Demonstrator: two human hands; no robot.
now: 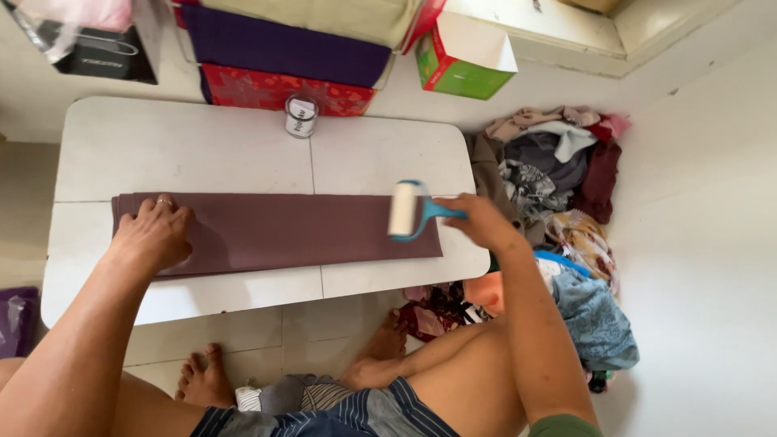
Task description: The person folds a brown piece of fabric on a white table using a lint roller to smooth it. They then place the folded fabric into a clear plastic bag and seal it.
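A long folded brown cloth point(291, 231) lies flat across the low white table point(202, 146). My left hand point(154, 235) presses palm-down on the cloth's left end, fingers spread, a ring on one finger. My right hand point(477, 220) grips the blue handle of a lint roller point(407, 209). Its white roll rests on the cloth's right end.
A small tin can point(300, 116) stands at the table's far edge. Stacked folded fabrics point(287, 53) and a green and red box point(461, 57) sit beyond it. A heap of clothes point(558, 178) fills the floor to the right. My bare legs and feet are under the near edge.
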